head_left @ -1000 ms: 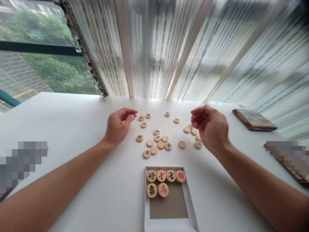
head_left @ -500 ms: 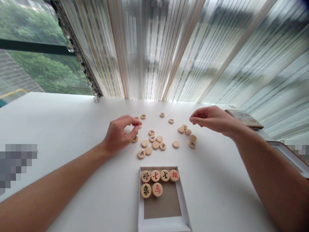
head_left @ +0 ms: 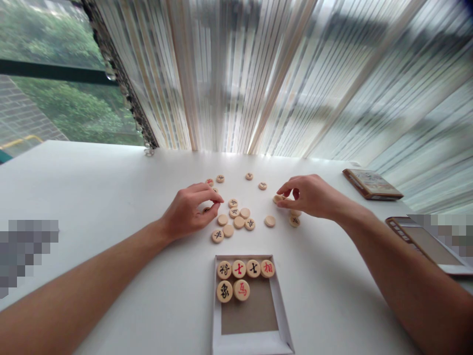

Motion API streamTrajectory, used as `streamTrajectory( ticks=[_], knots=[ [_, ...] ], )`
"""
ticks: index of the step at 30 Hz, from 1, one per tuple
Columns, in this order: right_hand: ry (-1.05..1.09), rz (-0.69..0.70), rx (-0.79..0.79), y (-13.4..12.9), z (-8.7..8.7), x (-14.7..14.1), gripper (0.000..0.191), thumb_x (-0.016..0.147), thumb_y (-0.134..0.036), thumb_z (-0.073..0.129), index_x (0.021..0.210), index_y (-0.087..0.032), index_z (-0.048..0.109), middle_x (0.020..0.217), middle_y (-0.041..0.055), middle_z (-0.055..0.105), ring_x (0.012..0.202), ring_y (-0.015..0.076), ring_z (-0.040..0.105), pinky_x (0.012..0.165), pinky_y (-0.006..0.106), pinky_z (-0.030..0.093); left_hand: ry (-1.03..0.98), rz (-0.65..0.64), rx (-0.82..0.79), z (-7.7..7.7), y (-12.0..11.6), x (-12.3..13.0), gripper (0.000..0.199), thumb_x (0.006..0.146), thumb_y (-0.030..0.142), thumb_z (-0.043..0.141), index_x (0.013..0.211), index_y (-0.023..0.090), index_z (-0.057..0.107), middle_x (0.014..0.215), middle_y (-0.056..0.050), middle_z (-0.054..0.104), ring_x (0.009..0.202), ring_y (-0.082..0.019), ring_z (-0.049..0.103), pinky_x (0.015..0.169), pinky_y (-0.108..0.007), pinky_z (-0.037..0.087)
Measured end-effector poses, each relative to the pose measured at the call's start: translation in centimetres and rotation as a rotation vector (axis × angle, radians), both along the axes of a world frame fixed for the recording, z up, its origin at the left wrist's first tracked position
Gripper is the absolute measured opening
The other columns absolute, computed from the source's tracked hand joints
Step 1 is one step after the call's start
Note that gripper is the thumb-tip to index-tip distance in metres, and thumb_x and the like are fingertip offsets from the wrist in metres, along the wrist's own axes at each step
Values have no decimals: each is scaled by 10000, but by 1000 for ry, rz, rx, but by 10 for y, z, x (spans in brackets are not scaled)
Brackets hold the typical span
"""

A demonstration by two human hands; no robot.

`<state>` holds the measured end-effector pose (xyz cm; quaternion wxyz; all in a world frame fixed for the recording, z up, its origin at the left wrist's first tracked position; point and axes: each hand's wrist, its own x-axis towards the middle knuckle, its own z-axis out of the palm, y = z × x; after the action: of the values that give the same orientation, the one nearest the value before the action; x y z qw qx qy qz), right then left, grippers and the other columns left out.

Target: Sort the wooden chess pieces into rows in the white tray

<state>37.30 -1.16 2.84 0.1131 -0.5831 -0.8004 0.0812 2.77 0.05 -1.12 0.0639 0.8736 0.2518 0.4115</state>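
The blank-side-up xiangqi disc (head_left: 276,199) lies at 1 o'clock from the tray (head_left: 254,342), by the right hand (head_left: 312,195); thumb and forefinger part, grip unconfirmed. Left hand (head_left: 188,209): fingertips nearly meet, contents indeterminable. Disc: probably light, rigid; grasp by rim.

Left hand (head_left: 194,209) and right hand (head_left: 309,195) reach among scattered wooden discs (head_left: 239,222).

You have a smooth white table (head_left: 111,197) before you. Round wooden pieces (head_left: 239,222) lie scattered over its middle, some blank side up, others showing black characters, one at far left red. A shallow white tray (head_left: 248,318) sits near you; rightward lie a brown box (head_left: 373,184) and, nearer, an open box (head_left: 430,245).
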Motion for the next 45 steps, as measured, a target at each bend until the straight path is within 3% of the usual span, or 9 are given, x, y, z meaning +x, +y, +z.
streamTrajectory(
  ticks=[3, 7, 11, 17, 24, 34, 39, 41, 45],
  knots=[
    [18, 14, 103, 1, -9, -9, 255, 908, -378, 779, 1044, -178, 860, 951, 89, 809, 750, 227, 716, 756, 359, 555, 5, 1, 6, 0, 0, 1, 145, 934, 111, 646, 898, 159, 778, 882, -57, 795, 842, -179, 765, 851, -276, 597],
    [9, 105, 242, 3, -28, -19, 421, 1048, -317, 588, 1404, -142, 730, 1335, 192, 760, 1176, 366, 698, 1008, 507, 556, 19, 13, -6, 1, -1, 2, 161, 937, 130, 631, 889, 174, 777, 873, -57, 795, 836, -183, 763, 842, -283, 598],
    [-27, 161, 238, 7, -43, -21, 436, 1084, -245, 484, 1467, -207, 689, 1518, 151, 675, 1343, 405, 611, 1086, 607, 500, 37, 23, -28, 2, -1, 2, 168, 939, 155, 622, 885, 185, 778, 874, -61, 798, 841, -191, 762, 844, -293, 596],
    [58, 221, 216, 7, -41, -21, 301, 1050, -246, 585, 1237, -206, 818, 1276, 149, 804, 1185, 351, 709, 1054, 534, 535, 46, 28, -46, 2, -1, 1, 167, 937, 159, 623, 888, 190, 779, 883, -61, 799, 846, -194, 761, 851, -295, 591],
    [161, 115, 189, 5, -41, -24, 424, 945, -237, 717, 1364, -172, 736, 1273, 141, 806, 1206, 357, 726, 1044, 502, 572, 49, 27, -23, 2, -2, 2, 167, 936, 156, 622, 888, 183, 779, 878, -65, 801, 849, -197, 765, 848, -295, 592],
    [220, 163, 268, -2, -38, -36, 292, 938, -252, 732, 1227, -215, 743, 1051, 89, 851, 1005, 325, 774, 973, 497, 565, 7, 20, -52, 3, -2, 2, 166, 931, 161, 630, 883, 181, 787, 873, -69, 805, 838, -196, 765, 844, -299, 592],
    [346, 179, 367, -20, -24, -50, 321, 912, -336, 798, 1208, -248, 712, 1032, 63, 846, 740, 229, 753, 728, 373, 594, -174, 85, -337, 9, -14, 13, 140, 920, 257, 695, 917, 175, 809, 854, -62, 819, 780, -190, 748, 759, -288, 585],
    [420, 212, 409, -29, -17, -59, 322, 904, -350, 823, 1188, -247, 713, 990, 64, 841, 847, 250, 781, 757, 369, 612, -263, 62, -535, 12, -21, 20, 177, 916, 308, 717, 936, 166, 822, 858, -74, 829, 776, -197, 752, 688, -276, 573],
    [558, 287, 414, -46, -6, -76, 343, 902, -339, 854, 1200, -246, 710, 967, 58, 829, 836, 226, 774, 817, 377, 639, -367, -82, -864, 18, -33, 30, 243, 903, 375, 763, 961, 149, 830, 857, -85, 832, 716, -174, 735, 633, -253, 565]
  ],
)
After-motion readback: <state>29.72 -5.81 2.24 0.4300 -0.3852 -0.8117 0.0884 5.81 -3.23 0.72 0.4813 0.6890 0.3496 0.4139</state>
